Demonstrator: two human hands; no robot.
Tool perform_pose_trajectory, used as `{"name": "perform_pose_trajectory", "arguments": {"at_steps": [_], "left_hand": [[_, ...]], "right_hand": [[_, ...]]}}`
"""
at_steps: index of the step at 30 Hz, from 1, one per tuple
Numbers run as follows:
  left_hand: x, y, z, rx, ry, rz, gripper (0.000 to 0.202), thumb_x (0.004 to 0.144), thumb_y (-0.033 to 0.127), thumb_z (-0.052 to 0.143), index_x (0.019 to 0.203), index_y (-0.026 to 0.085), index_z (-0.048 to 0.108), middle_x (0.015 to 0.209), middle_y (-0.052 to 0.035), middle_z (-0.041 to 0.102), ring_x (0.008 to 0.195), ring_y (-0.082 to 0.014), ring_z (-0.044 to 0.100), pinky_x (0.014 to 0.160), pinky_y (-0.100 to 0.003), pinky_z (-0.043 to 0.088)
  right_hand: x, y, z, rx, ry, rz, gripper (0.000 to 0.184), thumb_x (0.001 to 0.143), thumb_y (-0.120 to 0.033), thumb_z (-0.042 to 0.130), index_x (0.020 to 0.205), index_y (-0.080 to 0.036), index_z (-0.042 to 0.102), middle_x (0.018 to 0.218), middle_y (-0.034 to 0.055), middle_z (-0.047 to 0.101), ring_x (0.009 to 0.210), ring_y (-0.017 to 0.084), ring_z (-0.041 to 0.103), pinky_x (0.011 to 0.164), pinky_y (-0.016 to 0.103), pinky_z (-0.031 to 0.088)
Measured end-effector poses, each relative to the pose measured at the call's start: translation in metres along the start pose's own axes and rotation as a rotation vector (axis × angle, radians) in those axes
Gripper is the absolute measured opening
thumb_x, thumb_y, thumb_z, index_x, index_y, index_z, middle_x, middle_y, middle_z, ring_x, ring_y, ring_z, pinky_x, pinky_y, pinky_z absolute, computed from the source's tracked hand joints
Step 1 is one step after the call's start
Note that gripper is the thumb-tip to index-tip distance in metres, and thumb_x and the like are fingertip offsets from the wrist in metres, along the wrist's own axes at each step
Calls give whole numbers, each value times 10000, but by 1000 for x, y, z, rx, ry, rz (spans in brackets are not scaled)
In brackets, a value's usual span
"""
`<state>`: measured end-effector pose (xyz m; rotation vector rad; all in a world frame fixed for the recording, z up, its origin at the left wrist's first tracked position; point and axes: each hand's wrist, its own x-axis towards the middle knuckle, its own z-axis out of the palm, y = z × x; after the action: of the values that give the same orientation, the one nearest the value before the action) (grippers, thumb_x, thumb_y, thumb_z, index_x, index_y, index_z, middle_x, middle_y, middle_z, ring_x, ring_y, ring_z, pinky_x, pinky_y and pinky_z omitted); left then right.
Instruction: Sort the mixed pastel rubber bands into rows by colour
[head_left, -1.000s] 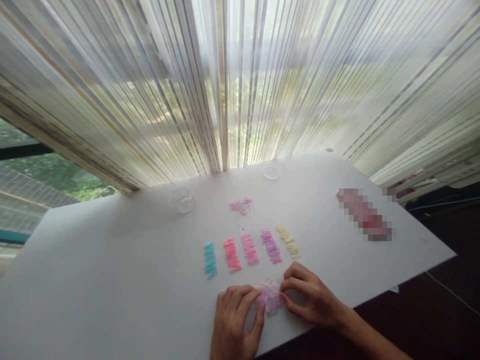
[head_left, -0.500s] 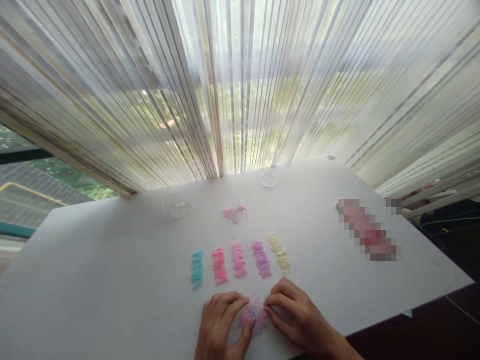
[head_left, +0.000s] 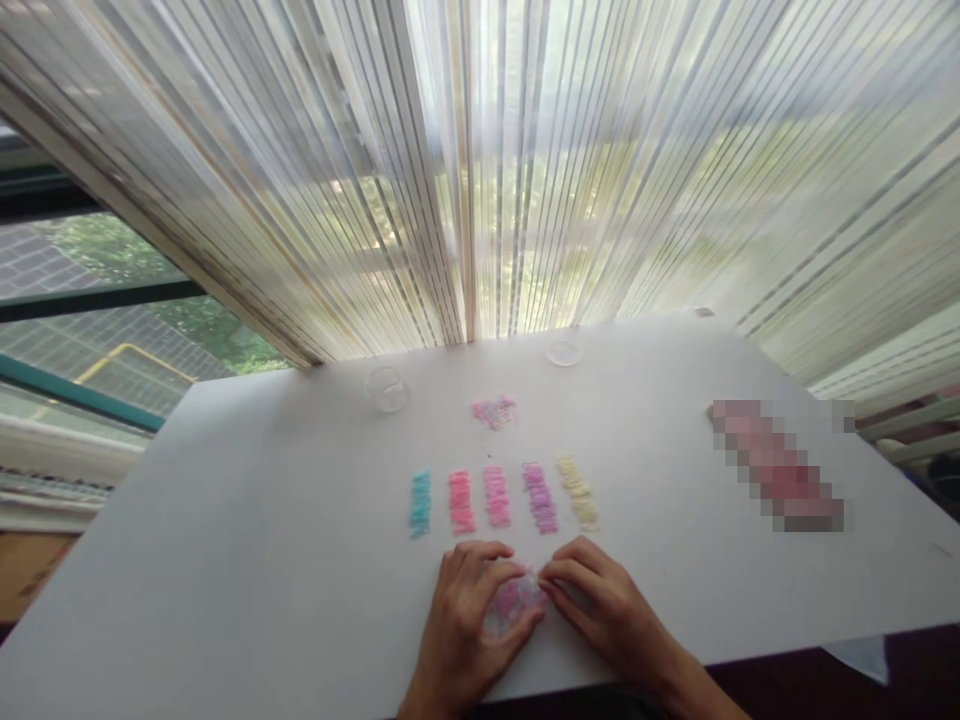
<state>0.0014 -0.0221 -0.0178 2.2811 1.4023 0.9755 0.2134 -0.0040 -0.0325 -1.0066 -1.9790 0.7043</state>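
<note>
A see-through plastic piece with pink and purplish bits [head_left: 516,598] lies near the front of the table, between my two hands; whether it is a bag or a shallow dish I cannot tell. My left hand [head_left: 474,605] curves around its left side, thumb in front and fingers behind. At its right edge my right hand [head_left: 592,595] pinches with thumb and forefinger. Just beyond them run short rows of thin little pieces: teal [head_left: 421,504], coral [head_left: 462,502], pink [head_left: 496,496], purple [head_left: 541,497] and pale yellow [head_left: 577,493]. A loose mixed pile [head_left: 495,411] lies farther back.
A clear round container [head_left: 388,390] stands at the back left, and a clear round lid [head_left: 564,354] lies near the back edge. A blurred-out pinkish object [head_left: 776,465] is on the right of the white table [head_left: 247,560]. Strip blinds [head_left: 525,180] hang behind.
The view has shifted, so the table things sit farther right. My left hand has closed more around the see-through piece, its thumb reaching toward my right hand. My right hand keeps its pinch.
</note>
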Motion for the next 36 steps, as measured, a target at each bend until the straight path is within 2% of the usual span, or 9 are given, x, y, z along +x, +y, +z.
{"name": "perform_pose_trajectory", "arguments": {"at_steps": [9,16,29,36], "left_hand": [[-2,-8,6,-34,12,-11,209,880,229,751,1077,258,686,1089,-67,690,1022,-256,649,870,-420,572],[-1,-8,5,-22,21,-2,167,888,253,744,1048,265,697,1103,-67,686,1035,-261,642,874,-427,571],[1,-9,5,-31,62,8,81,934,268,680,1006,243,706,1033,-73,698,978,-247,664,837,-397,590],[1,-11,6,-30,68,11,82,922,250,692,1002,244,708,1017,-60,703,960,-238,670,826,-383,591]], "right_hand": [[2,-3,-1,-9,85,-18,92,985,-167,620,954,-231,679,830,28,668,758,165,661,698,256,551],[4,-2,-3,-13,98,-5,90,997,-184,605,942,-226,662,818,23,664,751,160,649,691,249,546],[7,-2,-5,-89,337,87,112,1016,-206,559,929,-223,626,796,18,650,672,151,594,596,246,514],[6,0,-4,-78,390,120,113,1013,-193,558,921,-222,616,781,6,624,669,142,583,602,235,509]]}}
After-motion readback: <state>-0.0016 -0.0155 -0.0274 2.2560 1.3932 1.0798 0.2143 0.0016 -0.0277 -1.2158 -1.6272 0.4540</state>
